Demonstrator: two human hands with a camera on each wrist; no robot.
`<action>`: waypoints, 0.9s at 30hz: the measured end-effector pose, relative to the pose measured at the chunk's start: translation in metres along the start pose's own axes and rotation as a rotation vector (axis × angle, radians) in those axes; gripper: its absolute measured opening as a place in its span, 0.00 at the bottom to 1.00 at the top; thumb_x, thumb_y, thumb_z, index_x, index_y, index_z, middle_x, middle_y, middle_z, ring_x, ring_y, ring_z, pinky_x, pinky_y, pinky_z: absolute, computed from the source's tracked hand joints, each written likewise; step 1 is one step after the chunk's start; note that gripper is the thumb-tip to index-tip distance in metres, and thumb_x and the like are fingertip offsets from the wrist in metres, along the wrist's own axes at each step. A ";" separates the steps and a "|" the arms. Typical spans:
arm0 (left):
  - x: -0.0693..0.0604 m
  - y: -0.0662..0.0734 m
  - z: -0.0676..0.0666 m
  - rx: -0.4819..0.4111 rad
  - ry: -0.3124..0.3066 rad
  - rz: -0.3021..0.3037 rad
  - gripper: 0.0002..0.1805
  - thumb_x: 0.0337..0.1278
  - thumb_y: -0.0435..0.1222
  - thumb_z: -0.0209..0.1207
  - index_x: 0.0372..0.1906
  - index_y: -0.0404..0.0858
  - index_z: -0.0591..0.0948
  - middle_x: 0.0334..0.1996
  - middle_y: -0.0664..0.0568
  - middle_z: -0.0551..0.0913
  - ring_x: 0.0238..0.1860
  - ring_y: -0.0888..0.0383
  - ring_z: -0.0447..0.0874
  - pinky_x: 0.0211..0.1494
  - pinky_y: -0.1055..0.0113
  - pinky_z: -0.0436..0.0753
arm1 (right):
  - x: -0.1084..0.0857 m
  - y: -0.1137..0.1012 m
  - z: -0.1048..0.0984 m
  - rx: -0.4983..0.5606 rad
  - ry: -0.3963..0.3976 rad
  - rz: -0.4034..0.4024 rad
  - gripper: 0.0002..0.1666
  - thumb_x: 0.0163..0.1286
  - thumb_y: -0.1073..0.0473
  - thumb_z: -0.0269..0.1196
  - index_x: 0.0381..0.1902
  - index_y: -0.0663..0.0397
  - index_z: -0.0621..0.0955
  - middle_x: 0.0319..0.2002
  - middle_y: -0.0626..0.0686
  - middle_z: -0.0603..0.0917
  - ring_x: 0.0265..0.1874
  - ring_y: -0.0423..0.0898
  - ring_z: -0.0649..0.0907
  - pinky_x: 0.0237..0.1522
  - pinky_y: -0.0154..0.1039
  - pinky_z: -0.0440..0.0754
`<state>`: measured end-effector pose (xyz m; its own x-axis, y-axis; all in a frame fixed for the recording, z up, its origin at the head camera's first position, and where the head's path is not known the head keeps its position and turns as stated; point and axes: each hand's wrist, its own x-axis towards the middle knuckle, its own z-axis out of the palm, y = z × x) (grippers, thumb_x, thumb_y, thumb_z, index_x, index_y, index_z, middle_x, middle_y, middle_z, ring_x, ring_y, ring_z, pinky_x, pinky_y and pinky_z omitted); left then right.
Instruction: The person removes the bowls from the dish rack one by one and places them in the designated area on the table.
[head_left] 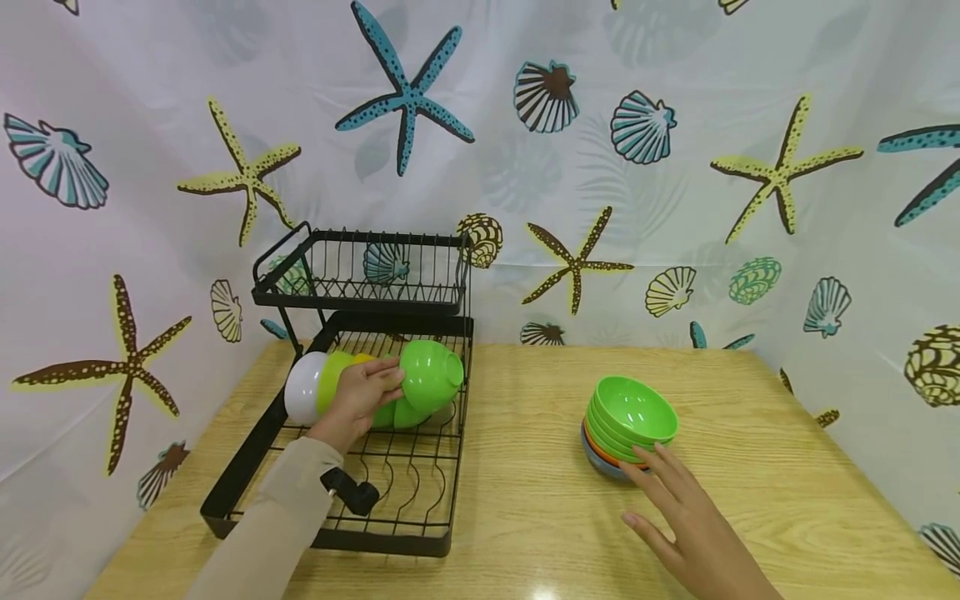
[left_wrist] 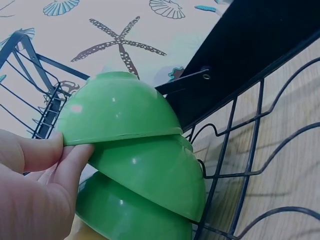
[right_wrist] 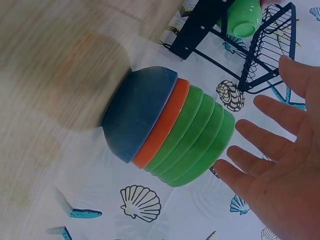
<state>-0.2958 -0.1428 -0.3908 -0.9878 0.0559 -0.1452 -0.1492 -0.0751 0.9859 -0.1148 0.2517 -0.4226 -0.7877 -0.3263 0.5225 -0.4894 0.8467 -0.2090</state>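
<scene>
My left hand point(head_left: 362, 398) pinches the rim of a green bowl point(head_left: 429, 375) at the dish rack's lower tier. In the left wrist view this green bowl point(left_wrist: 120, 110) is tipped onto its side, with two more green bowls point(left_wrist: 155, 172) below it. To its left in the rack stand a white bowl point(head_left: 304, 388) and a yellow-green bowl point(head_left: 330, 379). My right hand point(head_left: 686, 521), fingers spread, hovers beside a stack of bowls on the table. Several green bowls point(right_wrist: 200, 135) top that stack, above an orange bowl point(right_wrist: 165, 125) and a grey-blue bowl point(right_wrist: 140, 112).
The black two-tier dish rack point(head_left: 450, 533) occupies the left of the wooden table point(head_left: 532, 500). Its raised upper tier point(head_left: 360, 304) stands behind the lower one. A white curtain point(head_left: 495, 192) with starfish and shells hangs around the back and sides.
</scene>
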 end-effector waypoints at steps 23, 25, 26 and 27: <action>-0.033 0.028 -0.012 0.102 -0.110 0.092 0.25 0.64 0.30 0.58 0.64 0.27 0.70 0.45 0.49 0.82 0.38 0.65 0.84 0.45 0.72 0.84 | 0.003 -0.002 0.000 0.017 0.029 -0.062 0.36 0.58 0.56 0.71 0.64 0.53 0.73 0.64 0.55 0.72 0.65 0.62 0.66 0.68 0.18 0.41; -0.034 0.029 -0.011 0.114 -0.110 0.100 0.24 0.64 0.30 0.58 0.63 0.27 0.71 0.45 0.49 0.82 0.38 0.65 0.84 0.45 0.72 0.84 | 0.004 -0.002 0.000 0.016 0.029 -0.064 0.36 0.58 0.56 0.71 0.65 0.52 0.73 0.64 0.54 0.72 0.66 0.62 0.65 0.68 0.19 0.41; -0.035 0.029 -0.011 0.121 -0.110 0.102 0.24 0.64 0.30 0.58 0.63 0.27 0.71 0.45 0.48 0.82 0.39 0.65 0.84 0.45 0.72 0.84 | 0.004 -0.001 0.000 0.017 0.028 -0.064 0.37 0.58 0.56 0.71 0.65 0.52 0.73 0.64 0.54 0.72 0.66 0.62 0.65 0.68 0.19 0.41; -0.036 0.030 -0.011 0.133 -0.110 0.106 0.24 0.64 0.30 0.58 0.63 0.27 0.71 0.46 0.47 0.81 0.39 0.65 0.83 0.45 0.72 0.84 | 0.004 -0.001 0.000 0.017 0.027 -0.064 0.37 0.58 0.56 0.71 0.65 0.51 0.73 0.64 0.54 0.72 0.66 0.61 0.65 0.68 0.19 0.41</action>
<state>-0.2652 -0.1577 -0.3573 -0.9858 0.1640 -0.0370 -0.0299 0.0455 0.9985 -0.1176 0.2491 -0.4199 -0.7445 -0.3679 0.5571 -0.5447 0.8172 -0.1883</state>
